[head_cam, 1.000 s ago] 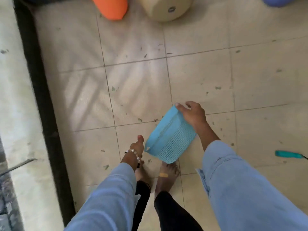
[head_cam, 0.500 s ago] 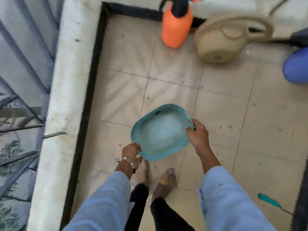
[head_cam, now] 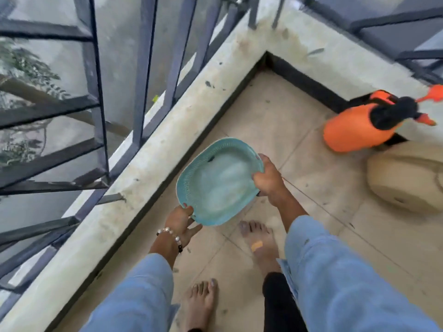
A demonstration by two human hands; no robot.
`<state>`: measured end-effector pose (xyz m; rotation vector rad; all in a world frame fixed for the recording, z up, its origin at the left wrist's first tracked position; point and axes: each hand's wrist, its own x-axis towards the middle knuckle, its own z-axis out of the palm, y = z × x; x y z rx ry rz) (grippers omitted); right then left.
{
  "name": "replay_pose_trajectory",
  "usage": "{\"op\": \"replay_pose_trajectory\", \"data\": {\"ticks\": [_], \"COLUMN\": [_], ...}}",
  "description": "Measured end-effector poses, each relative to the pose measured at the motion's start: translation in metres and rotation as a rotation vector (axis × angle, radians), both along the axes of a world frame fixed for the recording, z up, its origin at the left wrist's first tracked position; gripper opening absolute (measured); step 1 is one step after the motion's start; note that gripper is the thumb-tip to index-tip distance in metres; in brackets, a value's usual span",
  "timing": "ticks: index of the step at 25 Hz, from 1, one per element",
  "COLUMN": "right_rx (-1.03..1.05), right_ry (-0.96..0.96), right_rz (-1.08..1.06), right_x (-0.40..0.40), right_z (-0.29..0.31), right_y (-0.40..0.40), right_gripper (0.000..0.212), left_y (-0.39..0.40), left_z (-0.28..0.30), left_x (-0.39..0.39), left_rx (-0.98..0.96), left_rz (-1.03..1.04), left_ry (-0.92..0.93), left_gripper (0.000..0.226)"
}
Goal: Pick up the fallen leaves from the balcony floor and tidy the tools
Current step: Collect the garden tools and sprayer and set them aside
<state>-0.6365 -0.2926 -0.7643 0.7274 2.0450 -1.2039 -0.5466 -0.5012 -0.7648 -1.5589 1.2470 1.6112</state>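
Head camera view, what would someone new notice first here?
First, the teal basket at centre, gripped at its rim by the right hand and left hand above bare feet. Next, the bright orange sprayer at right, by the wall beside a beige watering can. The dark railing fills the left, above a pale ledge.

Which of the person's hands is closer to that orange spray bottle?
Right. The right hand grips the teal basket's rim on the side facing the orange spray bottle; the left hand holds the opposite rim, farther away.
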Motion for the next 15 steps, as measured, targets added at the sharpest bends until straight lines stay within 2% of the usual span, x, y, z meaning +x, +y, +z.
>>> {"op": "replay_pose_trajectory", "data": {"ticks": [3,8,12,15], "right_rx": [-0.032,-0.114,-0.092,-0.026], "right_ry": [0.01,-0.033,-0.051,0.0], "right_rz": [0.09,0.102,0.102,0.17], "right_x": [-0.044,-0.074,-0.07,-0.06], "right_z": [-0.047,-0.088,-0.074,-0.035], "right_y": [-0.02,-0.031,-0.027,-0.026], "right_gripper": [0.064,0.081,0.08,0.064], "left_y": [-0.005,-0.006,-0.005,-0.001], "left_z": [-0.039,-0.076,-0.066,-0.029], "left_x": [-0.028,-0.049,-0.045,-0.04], "left_rx": [-0.003,-0.043,-0.017,-0.038], "left_rz": [0.101,0.205,0.237,0.26], "left_ry": [0.023,0.042,0.079,0.044], "left_gripper": [0.032,0.035,0.053,0.048]}}
